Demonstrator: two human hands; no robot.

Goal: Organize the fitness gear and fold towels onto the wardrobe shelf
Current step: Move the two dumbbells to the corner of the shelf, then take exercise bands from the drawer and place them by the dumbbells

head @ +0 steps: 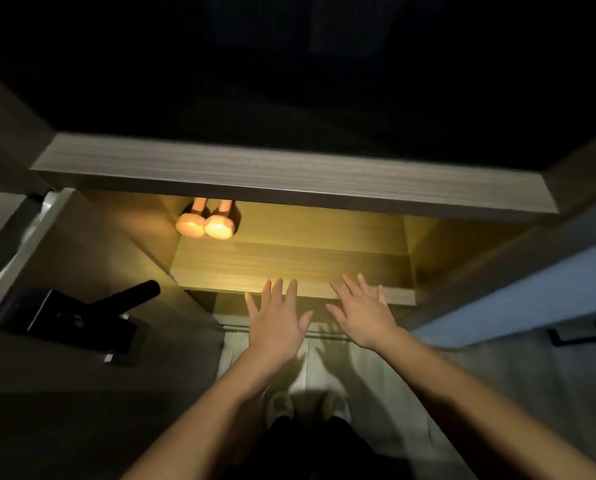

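- Head view: the left hand [276, 320] and the right hand [363, 315] are both spread flat with straight fingers and hold nothing. They are over the front edge of the lit shelf [289, 265]; I cannot tell whether the fingertips touch it.
- Two pink dumbbells [205, 224] lie side by side at the shelf's back left corner, touching each other and well apart from both hands.
- By their look they are rigid, dense and heavy for their bulk, and the coating seems smooth, so they are unlikely to slip. The narrow bar between the heads is the place to grasp, one dumbbell per hand.
- The upper board [289, 174] cuts off their far ends, leaving only the near heads and a stub of each bar in view.
- No towel shows anywhere, and everything above the board is black.
- At the left, a black handle-like fitting [82, 317] sits in deep shadow, and its shape is hard to read.
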